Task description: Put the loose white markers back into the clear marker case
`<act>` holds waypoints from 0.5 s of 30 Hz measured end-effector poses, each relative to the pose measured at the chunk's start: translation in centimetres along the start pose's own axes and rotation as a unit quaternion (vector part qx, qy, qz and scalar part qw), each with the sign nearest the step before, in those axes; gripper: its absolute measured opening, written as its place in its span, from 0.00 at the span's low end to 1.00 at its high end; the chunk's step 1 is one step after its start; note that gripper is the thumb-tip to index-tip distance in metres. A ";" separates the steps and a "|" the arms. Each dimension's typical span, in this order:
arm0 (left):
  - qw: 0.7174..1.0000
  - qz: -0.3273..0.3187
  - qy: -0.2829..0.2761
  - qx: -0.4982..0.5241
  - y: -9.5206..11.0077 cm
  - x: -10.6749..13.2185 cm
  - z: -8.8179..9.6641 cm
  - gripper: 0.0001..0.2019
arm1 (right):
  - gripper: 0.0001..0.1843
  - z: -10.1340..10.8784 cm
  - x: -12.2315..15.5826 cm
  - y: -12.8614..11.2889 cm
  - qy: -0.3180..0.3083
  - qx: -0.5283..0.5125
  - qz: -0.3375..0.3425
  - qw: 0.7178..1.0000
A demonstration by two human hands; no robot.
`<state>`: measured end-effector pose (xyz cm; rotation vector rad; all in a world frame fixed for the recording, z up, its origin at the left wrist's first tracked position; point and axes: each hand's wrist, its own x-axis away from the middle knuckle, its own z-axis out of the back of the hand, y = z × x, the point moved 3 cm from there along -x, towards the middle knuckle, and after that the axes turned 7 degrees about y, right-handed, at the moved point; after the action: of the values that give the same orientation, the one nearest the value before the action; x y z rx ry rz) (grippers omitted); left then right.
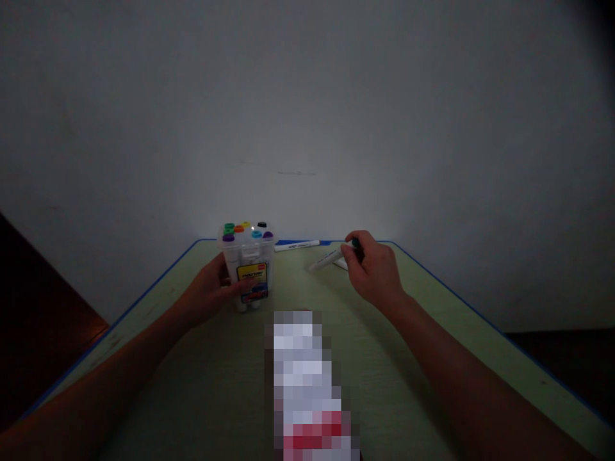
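Left hand (209,289) wrapped around clear marker tub (246,266), tub standing on tabletop (216,384); right hand (372,269) pinching white marker (330,257) clear of tub; second marker (298,245) lying loose near far edge.

A desk (144,339) stands against a wall (307,128). On the desk, near its far edge and left of centre, stands a marker tub (247,256), upright, with the left hand (209,288) around its near side. Behind the tub and to its right, a marker (296,245) lies along the far edge. Further right, the right hand (372,269) holds a second marker (329,258) above a flat piece (340,264) lying on the desk. Nearer, between the forearms (456,390), lies a pixelated object (305,384), in front of the tub.
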<state>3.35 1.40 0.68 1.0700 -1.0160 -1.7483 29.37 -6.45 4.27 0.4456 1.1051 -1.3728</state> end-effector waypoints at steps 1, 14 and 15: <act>1.000 -0.001 0.002 -0.001 0.0 0.0 0.0 0.27 | 0.11 0.0 0.0 0.0 0.000 0.000 0.000 1.000; 1.000 -0.007 -0.005 0.000 0.2 0.1 0.0 0.28 | 0.11 -0.1 0.0 0.0 0.001 0.009 0.009 1.000; 1.000 -0.006 -0.005 -0.002 0.3 0.1 0.0 0.28 | 0.11 -0.1 0.0 0.0 0.001 0.008 0.008 1.000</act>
<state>3.39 1.17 0.91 1.0676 -1.0147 -1.7656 29.37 -6.38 4.21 0.4665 1.0897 -1.3691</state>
